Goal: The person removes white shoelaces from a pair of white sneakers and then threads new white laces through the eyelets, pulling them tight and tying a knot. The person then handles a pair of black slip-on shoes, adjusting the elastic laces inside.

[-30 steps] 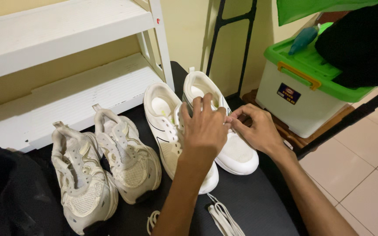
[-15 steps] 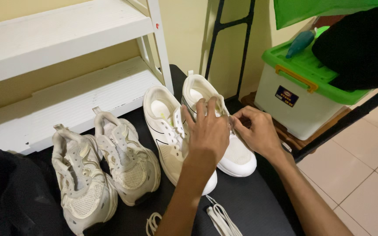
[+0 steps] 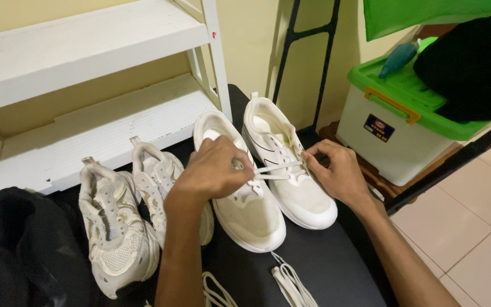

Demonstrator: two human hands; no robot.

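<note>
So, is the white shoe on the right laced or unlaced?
Partly laced: a white lace crosses the right shoe, stretched between the left hand and right hand.

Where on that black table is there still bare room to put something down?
A bare patch of table lies near the front edge, between the loose laces and the right forearm. The rest is crowded: four shoes side by side, dark cloth on the left. Both white shelves look bare.

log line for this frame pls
left hand: pinching lace | right hand: pulling lace end | shoe: on black table
</note>
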